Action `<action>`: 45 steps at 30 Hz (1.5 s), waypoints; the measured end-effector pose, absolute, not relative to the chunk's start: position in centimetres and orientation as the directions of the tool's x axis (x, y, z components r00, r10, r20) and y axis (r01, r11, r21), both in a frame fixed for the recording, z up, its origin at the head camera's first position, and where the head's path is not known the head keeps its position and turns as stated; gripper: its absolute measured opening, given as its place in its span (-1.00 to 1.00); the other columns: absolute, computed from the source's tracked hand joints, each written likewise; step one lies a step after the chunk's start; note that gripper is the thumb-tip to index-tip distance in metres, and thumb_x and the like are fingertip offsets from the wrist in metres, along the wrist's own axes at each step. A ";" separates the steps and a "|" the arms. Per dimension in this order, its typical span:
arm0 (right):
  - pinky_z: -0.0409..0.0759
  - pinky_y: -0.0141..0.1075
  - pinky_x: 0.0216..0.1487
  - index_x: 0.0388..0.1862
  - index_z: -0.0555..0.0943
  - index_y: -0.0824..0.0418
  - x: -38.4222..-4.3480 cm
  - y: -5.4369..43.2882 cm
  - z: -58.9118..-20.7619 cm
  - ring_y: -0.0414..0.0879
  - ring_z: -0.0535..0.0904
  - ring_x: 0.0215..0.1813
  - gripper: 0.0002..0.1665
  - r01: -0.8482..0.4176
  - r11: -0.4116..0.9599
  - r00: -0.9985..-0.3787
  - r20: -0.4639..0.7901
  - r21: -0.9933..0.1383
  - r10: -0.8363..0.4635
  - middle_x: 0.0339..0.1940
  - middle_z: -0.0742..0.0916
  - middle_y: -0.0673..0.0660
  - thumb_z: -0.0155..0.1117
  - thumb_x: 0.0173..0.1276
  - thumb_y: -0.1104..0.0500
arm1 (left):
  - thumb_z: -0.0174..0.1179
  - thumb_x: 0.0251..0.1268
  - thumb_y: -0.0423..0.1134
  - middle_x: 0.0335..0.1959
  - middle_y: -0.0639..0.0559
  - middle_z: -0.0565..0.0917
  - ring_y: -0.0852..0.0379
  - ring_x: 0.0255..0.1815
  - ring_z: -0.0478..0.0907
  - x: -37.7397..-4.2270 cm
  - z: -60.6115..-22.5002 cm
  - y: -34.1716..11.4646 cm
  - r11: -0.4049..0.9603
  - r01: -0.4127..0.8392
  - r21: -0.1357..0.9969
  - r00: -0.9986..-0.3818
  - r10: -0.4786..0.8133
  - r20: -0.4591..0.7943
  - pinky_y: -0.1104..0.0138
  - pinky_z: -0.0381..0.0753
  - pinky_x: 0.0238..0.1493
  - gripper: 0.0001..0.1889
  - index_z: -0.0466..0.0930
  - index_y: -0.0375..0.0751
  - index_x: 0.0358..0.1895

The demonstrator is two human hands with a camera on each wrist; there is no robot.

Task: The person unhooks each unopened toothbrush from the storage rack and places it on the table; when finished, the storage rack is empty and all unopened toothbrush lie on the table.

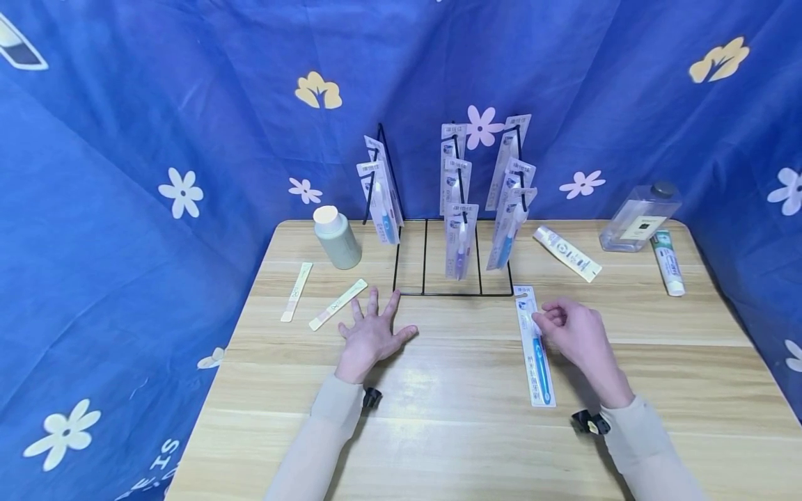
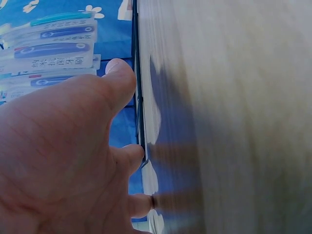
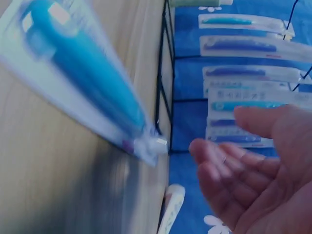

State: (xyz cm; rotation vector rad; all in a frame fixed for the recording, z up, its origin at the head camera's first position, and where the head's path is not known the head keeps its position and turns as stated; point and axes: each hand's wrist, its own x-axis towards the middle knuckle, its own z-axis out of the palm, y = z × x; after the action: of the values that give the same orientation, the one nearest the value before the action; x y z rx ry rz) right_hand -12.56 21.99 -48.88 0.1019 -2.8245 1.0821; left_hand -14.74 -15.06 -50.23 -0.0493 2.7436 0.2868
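A packaged blue toothbrush (image 1: 540,369) lies on the table, right of centre, its printed card facing up. Over its upper half hovers my right hand (image 1: 583,341), fingers loosely bent; the right wrist view shows a gap between thumb and fingers with nothing held. My left hand (image 1: 370,339) is at the table with fingers spread, near the front left corner of a black wire rack (image 1: 454,295). More packaged toothbrushes (image 1: 460,243) hang on the rack's hooks in three columns. In the left wrist view the thumb (image 2: 121,80) is beside the rack's dark wire.
Two slim paper sachets (image 1: 338,305) lie left of the rack, near a grey-green bottle (image 1: 341,243). To the right are a white tube (image 1: 567,254), a clear bottle with a dark cap (image 1: 639,219) and a green-and-white tube (image 1: 667,264). A blue flowered cloth (image 1: 238,174) hangs behind.
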 end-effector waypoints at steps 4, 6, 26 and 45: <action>0.68 -0.53 -0.29 -0.08 0.70 0.40 -12.4 20.5 -48.5 0.06 0.80 -0.30 -0.69 -0.201 0.650 -0.975 0.217 -0.733 -0.057 -0.28 0.84 0.25 0.49 0.27 0.23 | -0.08 0.28 0.57 0.71 -0.10 -0.32 -0.48 0.65 -0.34 -14.7 -50.2 -15.1 0.980 -0.069 0.184 -0.927 0.005 -0.375 -0.60 0.01 0.33 -0.06 -0.23 0.45 0.64; 0.71 -0.49 -0.23 -0.05 0.70 0.39 -12.3 19.7 -48.3 0.10 0.82 -0.26 -0.66 -0.252 0.594 -0.964 0.254 -0.764 -0.082 -0.23 0.84 0.28 0.52 0.23 0.26 | -0.09 0.28 0.57 0.71 -0.10 -0.32 -0.49 0.65 -0.34 -14.7 -50.2 -15.1 0.981 -0.067 0.183 -0.927 0.006 -0.374 -0.61 0.02 0.32 -0.06 -0.23 0.44 0.64; 0.68 -0.15 0.21 0.31 0.58 0.26 -13.0 8.8 -46.6 0.11 0.73 0.18 -0.26 -0.451 0.372 -0.887 0.361 -0.811 -0.289 0.20 0.75 0.23 0.61 0.15 0.12 | -0.07 0.29 0.56 0.71 -0.08 -0.34 -0.47 0.65 -0.36 -14.7 -50.0 -15.1 0.979 -0.077 0.187 -0.924 0.000 -0.382 -0.60 0.00 0.34 -0.07 -0.23 0.44 0.64; 0.53 -0.14 0.39 0.48 0.41 0.24 -17.9 0.7 -45.9 0.14 0.57 0.40 -0.10 -0.339 0.250 -0.940 0.312 -0.907 -0.141 0.42 0.59 0.25 0.57 0.21 0.07 | -0.07 0.28 0.57 0.71 -0.09 -0.29 -0.48 0.65 -0.34 -14.5 -49.8 -15.1 0.978 -0.082 0.192 -0.924 -0.003 -0.382 -0.61 -0.03 0.34 -0.08 -0.31 0.54 0.61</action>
State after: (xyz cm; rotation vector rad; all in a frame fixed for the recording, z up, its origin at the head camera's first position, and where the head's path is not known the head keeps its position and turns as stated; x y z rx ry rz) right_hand -17.90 0.71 -45.93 0.4552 -2.3465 1.7708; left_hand -14.51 -15.11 -49.79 -0.0613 2.7368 0.2880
